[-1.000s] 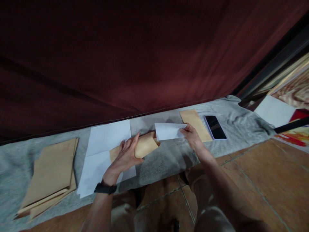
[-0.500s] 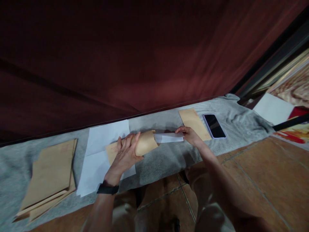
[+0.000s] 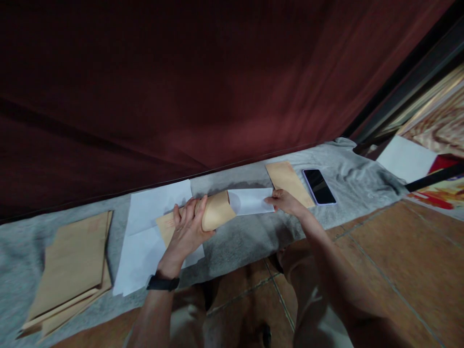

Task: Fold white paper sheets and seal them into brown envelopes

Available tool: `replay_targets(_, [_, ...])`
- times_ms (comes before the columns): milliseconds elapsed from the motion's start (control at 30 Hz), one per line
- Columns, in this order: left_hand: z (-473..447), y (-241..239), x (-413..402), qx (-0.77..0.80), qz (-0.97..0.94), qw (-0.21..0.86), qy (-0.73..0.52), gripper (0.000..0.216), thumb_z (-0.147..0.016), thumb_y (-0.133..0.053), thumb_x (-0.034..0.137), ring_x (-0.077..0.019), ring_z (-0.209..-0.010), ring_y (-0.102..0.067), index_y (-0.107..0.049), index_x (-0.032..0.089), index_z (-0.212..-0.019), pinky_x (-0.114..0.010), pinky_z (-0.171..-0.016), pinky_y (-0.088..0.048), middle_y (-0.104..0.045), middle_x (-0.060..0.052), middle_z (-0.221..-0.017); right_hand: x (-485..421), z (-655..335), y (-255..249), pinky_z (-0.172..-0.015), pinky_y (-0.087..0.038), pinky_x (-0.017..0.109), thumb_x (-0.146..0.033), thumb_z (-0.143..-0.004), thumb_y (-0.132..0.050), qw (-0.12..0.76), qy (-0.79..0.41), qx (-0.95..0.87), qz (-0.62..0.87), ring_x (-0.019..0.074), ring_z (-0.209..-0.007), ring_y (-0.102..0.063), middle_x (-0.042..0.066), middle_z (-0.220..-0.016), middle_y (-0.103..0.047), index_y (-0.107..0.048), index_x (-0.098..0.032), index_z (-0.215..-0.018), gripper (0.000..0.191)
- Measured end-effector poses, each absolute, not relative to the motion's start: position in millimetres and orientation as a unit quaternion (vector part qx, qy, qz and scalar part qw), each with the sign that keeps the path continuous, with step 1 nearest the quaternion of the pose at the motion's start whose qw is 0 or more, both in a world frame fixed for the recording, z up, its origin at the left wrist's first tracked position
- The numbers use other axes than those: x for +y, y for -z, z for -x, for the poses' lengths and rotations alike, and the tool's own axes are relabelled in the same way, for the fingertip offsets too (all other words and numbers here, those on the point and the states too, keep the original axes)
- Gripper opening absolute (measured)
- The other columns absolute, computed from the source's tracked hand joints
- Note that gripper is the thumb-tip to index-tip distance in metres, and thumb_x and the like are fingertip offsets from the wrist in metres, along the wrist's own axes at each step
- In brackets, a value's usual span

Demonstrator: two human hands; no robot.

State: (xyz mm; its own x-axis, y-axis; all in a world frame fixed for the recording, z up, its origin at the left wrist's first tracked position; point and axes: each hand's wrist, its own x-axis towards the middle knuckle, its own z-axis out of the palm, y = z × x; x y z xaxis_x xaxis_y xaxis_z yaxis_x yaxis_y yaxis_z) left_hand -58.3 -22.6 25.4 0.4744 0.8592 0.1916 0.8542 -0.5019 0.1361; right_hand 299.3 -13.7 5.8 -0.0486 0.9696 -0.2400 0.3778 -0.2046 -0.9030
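Left hand (image 3: 188, 231) lay over the middle of a brown envelope (image 3: 219, 211), and I read a firm hold: fingers bent over the upper side, slightly parted, thumb along the near edge, the paper bowed up between them. Envelope slanted, its left end showing past the knuckles over white sheets (image 3: 139, 258), its right end toward the other hand. Dark wristband (image 3: 163, 283) on that wrist.

Right hand (image 3: 284, 201) had the outer end of a folded-looking white paper (image 3: 251, 201) in a pinch, thumb on top, closed down to the paper's thickness; I could not see all of the fingers underneath. The paper's left end met the right end of the envelope. How far inside it reached, if at all, I could not tell from my view.

Surroundings, as I logged them: grey cloth (image 3: 239, 251) under everything, wrinkled at its right end. Stack of brown envelopes (image 3: 74, 256) at far left, edges uneven, just beside the sheets. Second brown envelope (image 3: 290, 182) lay flat beyond the right hand, with a phone (image 3: 319, 186) just beside it, dark screen up, pale purple rim. Dark red curtain (image 3: 217, 96) rose behind the cloth. Below, I had the person's legs (image 3: 313, 304) and a brown tiled floor (image 3: 391, 251).
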Motion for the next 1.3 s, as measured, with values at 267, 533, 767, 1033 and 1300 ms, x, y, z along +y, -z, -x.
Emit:
replay_targets(267, [54,-26,-22,0.49,-0.864,0.016,-0.112,0.105,-0.076,-0.074,0.034,-0.0386,-0.144,-0.036,-0.013,0.021,-0.16,-0.067,-0.12,-0.011,-0.043,-0.021,-0.15,-13,-300,-3,-0.05,-0.034,0.028,-0.031,-0.08,-0.061,0.265,-0.431,-0.582,0.637,0.0126,-0.042,-0.042,-0.001,-0.04,-0.05,-0.051,-0.024,-0.043,0.038])
replay_targets(533, [49,-25,-23,0.474,-0.873,0.001,-0.112,0.106,-0.075,-0.076,0.036,-0.0391,-0.144,-0.035,-0.015,0.02,-0.16,-0.068,-0.12,-0.01,-0.042,-0.021,-0.151,-11,-299,-3,-0.051,-0.039,0.024,-0.026,-0.083,-0.057,0.21,-0.441,-0.611,0.623,0.0138,-0.047,-0.055,-0.002,-0.047,-0.057,-0.057,-0.02,-0.063,0.021])
replay_targets(767, [45,-27,-24,0.467,-0.877,-0.009,-0.117,0.104,-0.075,-0.076,0.034,-0.0395,-0.144,-0.036,-0.019,0.019,-0.16,-0.068,-0.12,-0.008,-0.043,-0.022,-0.151,-11,-289,-4,-0.047,-0.04,0.023,-0.026,-0.079,-0.059,0.282,-0.476,-0.598,0.58,0.0121,-0.047,-0.054,-0.004,-0.059,-0.06,-0.062,-0.019,-0.083,0.009])
replay_targets(1033, [38,-29,-26,0.448,-0.886,0.012,-0.118,0.103,-0.075,-0.074,0.032,-0.0376,-0.144,-0.037,-0.017,0.02,-0.161,-0.065,-0.121,-0.008,-0.045,-0.021,-0.149,-12,-291,-9,-0.046,-0.033,0.022,-0.04,-0.075,-0.067,0.347,-0.505,-0.565,0.553,0.01,-0.049,-0.046,-0.005,-0.054,-0.053,-0.065,-0.017,-0.072,0.024])
replay_targets(1300, [28,-31,-27,0.452,-0.884,0.033,-0.119,0.102,-0.075,-0.072,0.03,-0.0375,-0.144,-0.037,-0.018,0.019,-0.16,-0.065,-0.121,-0.009,-0.046,-0.02,-0.149,-11,-265,4,-0.053,-0.032,0.024,-0.044,-0.072,-0.07,0.357,-0.517,-0.544,0.556,0.0107,-0.055,-0.046,-0.004,-0.06,-0.056,-0.07,-0.016,-0.073,0.028])
